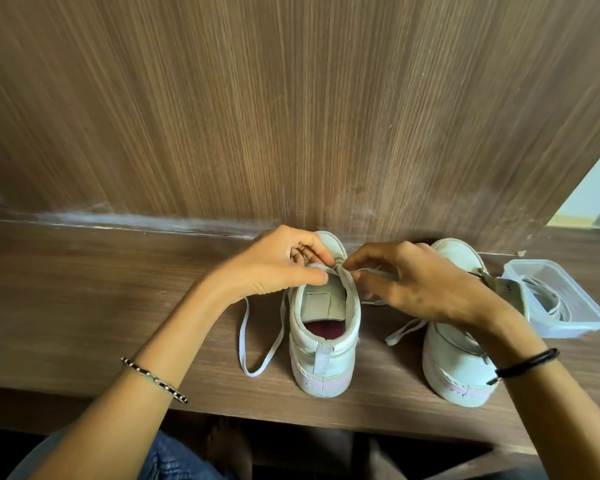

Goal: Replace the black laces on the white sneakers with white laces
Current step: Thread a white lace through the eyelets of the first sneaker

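The sneaker (pixel 326 344) stands at lower centre of the frame on the desk (pixel 84 306). Its long axis runs up the frame, heel toward the bottom edge and toe toward the wood panel. The left hand (pixel 278 268) has its grip pinched on the tongue's top edge. The right hand (pixel 416 282) pinches the white lace (pixel 392 339) just beside it. A second sneaker (pixel 458 368) stands parallel at right, next to a clear box (pixel 568 329) of coiled laces.

Showing white, with pink sole stripe, on left sneaker (pixel 323 344); displaying white lace (pixel 241 327) left of it, brown woodgrain shelf (pixel 84 306) beneath it.
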Demonstrator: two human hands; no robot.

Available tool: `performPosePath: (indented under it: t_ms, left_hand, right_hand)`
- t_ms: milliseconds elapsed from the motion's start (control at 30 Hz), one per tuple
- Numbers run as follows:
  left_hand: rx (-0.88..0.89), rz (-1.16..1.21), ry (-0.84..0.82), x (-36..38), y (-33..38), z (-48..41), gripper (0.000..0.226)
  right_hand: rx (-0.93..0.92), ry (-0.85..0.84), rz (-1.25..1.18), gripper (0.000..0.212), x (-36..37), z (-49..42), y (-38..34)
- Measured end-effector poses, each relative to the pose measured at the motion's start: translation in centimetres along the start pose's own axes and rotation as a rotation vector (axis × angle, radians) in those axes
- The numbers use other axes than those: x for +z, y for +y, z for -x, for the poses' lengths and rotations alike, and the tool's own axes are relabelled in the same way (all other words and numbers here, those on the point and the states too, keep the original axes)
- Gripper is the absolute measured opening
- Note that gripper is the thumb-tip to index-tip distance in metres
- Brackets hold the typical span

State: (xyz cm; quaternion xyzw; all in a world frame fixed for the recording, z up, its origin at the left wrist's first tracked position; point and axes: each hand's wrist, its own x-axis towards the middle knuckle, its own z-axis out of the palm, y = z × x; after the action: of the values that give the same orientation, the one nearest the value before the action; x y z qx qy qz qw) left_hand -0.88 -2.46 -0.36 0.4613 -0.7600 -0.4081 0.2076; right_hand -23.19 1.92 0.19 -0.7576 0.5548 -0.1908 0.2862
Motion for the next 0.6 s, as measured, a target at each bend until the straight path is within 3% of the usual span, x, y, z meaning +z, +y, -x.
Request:
performPosePath:
  t_ms: [333,600]
  left_hand:
    - [0.102,-0.53,0.267,0.9,1.1,1.1,0.002]
    - [0.092,-0.599,0.305,1.4,0.9,1.1,0.006]
  right_hand:
    - [-0.166,0.159,0.182,0.013,-0.2,-0.3,0.6]
    - [-0.21,0.245,0.239,0.012,0.1,-0.1,0.5]
